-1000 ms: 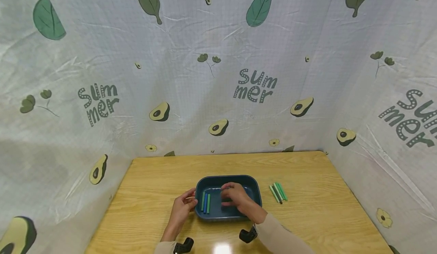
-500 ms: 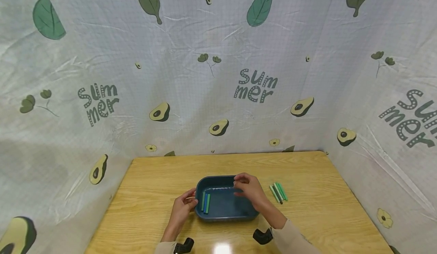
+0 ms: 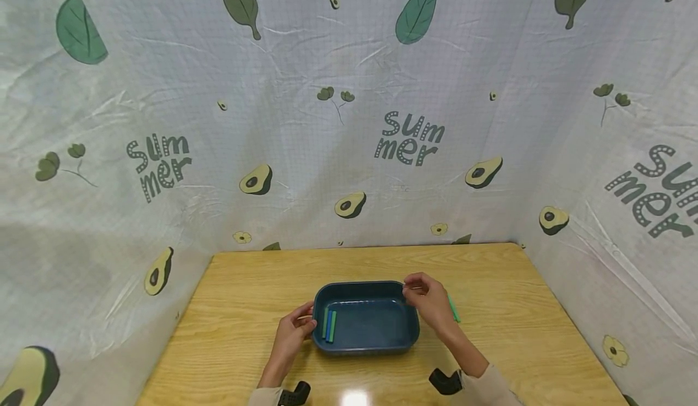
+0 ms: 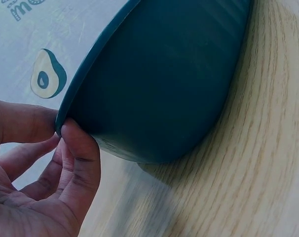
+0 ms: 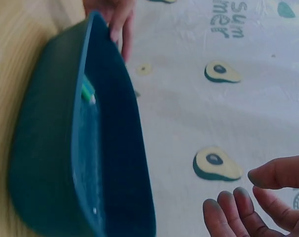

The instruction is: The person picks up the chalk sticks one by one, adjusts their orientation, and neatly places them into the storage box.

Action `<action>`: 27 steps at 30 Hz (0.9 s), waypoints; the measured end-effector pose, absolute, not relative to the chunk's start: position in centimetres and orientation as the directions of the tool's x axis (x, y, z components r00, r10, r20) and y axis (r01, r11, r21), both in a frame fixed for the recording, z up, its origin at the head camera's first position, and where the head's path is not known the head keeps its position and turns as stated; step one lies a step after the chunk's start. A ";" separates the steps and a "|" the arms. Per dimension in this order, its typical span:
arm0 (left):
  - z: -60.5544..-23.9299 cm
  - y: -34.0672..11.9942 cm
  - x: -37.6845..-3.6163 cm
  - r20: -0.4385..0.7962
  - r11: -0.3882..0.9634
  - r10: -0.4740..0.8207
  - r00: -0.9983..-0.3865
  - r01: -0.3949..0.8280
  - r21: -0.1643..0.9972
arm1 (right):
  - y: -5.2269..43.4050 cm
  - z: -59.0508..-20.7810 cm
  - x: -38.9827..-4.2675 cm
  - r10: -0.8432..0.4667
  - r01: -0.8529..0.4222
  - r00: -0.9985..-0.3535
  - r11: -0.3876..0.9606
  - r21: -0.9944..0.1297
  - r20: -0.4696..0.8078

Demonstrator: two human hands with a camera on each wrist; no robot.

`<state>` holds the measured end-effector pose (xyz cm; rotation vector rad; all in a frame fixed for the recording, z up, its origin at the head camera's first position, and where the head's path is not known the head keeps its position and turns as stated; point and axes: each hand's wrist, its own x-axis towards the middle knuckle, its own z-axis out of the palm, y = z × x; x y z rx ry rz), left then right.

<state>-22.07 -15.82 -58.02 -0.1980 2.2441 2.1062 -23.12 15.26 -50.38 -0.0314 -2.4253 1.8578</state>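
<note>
Head view, tray: A dark blue, shiny tray [image 3: 371,330] with round corners, maybe plastic, sits on the light brown wooden desk [image 3: 256,272], about midway between the left and right edges, well apart from the far edge.
Sticks inside: A thin dark green stick [image 3: 325,323], a thin bright blue stick [image 3: 329,327] and a thin lighter green stick [image 3: 333,327] lie side by side near the tray's left end.
Stick outside: A thin bright green stick [image 3: 454,309] lies on the desk, past the tray's right end, toward the right edge. The right hand [image 3: 428,302] hides part of it, and I cannot tell if more are behind.
How far along: Partway, I think. Three sticks are in, at least one is out.
Arms: The left hand [image 3: 291,336] reaches up to the tray's left rim. The right arm slants in from the near right, its hand by the far right corner of the tray.
Left wrist view, fingers: They pinch the tray's rim.
Right wrist view, fingers: Softly bent, thumb apart, holding nothing, away from the tray.
</note>
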 end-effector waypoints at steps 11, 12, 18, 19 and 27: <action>-57.9 -15.8 -21.8 -0.129 0.054 -0.055 -0.990 -0.132 0.990 | 18.9 -53.1 -22.3 0.181 -0.078 -0.966 0.480 -0.874 0.185; -57.9 -15.8 -21.8 -0.127 0.053 -0.052 -0.990 -0.130 0.990 | 19.2 -53.3 -22.2 0.192 -0.076 -0.963 0.478 -0.875 0.189; -57.9 -15.8 -21.8 -0.120 0.057 -0.047 -0.992 -0.122 0.991 | 20.8 -54.6 -21.9 0.254 -0.047 -0.950 0.457 -0.888 0.181; -58.0 -15.7 -21.9 -0.122 0.054 -0.049 -0.991 -0.125 0.991 | 21.0 -54.8 -21.9 0.264 -0.041 -0.948 0.455 -0.889 0.178; -57.8 -15.7 -22.0 -0.127 0.059 -0.059 -0.990 -0.130 0.990 | 22.3 -55.8 -22.3 0.357 0.006 -0.920 0.430 -0.903 0.164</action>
